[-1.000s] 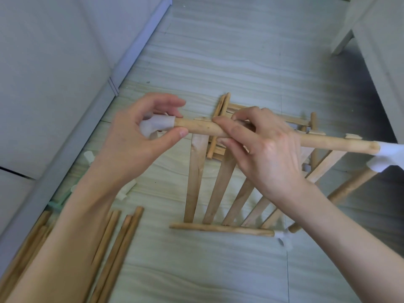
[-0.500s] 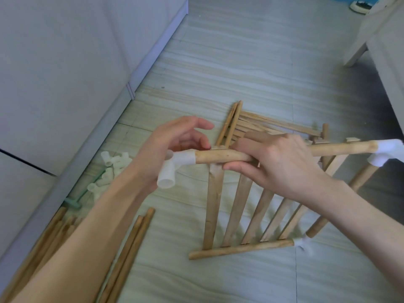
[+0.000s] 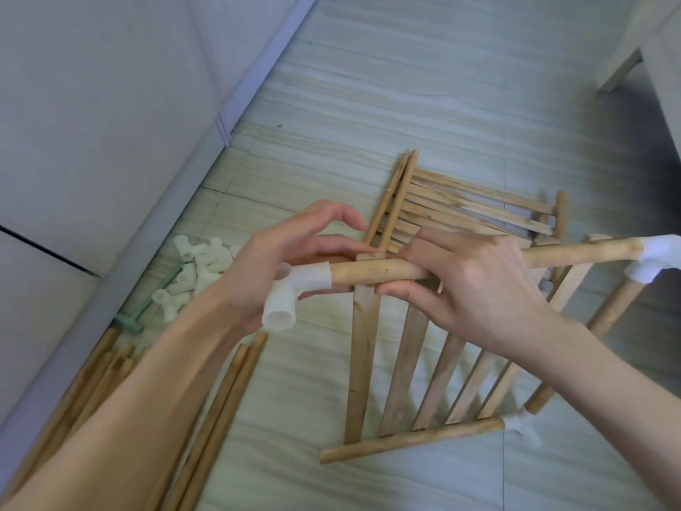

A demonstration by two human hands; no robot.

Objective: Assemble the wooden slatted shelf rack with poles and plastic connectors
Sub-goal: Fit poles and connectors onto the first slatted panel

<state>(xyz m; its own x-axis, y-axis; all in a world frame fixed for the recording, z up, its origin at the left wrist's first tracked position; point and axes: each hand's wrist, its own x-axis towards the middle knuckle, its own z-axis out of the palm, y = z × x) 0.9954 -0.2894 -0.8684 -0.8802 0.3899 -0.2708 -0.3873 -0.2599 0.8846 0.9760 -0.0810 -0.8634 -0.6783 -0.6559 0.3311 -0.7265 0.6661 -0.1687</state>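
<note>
Releasing connector: left hand now off.

both forearms reach in from the bottom; left hand sits loosely curled with fingers arched, right hand has fingers and thumb pinched together

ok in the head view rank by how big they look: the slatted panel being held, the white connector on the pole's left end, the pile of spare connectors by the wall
1. slatted panel, largest by far
2. pile of spare connectors
3. white connector on the pole's left end, smallest, though it is nearer the camera, so it looks bigger than a spare one.
</note>
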